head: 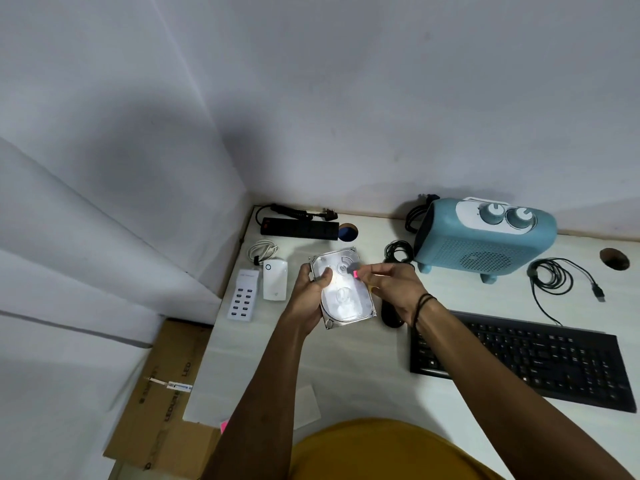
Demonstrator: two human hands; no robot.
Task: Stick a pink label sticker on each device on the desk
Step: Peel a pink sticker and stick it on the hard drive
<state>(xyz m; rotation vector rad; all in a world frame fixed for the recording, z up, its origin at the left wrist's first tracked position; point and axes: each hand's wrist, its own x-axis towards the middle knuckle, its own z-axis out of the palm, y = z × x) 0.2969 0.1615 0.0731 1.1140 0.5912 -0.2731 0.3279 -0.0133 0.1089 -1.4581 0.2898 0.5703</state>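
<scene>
Left hand (313,289) grips hard drive (346,299) (lengthwise away).

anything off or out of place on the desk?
Nothing damaged or spilled. Only oddity: a pink sticker pad sits past the desk's near-left corner, over the cardboard box. Left hand holds the hard drive; right hand pinches a sticker.
</scene>
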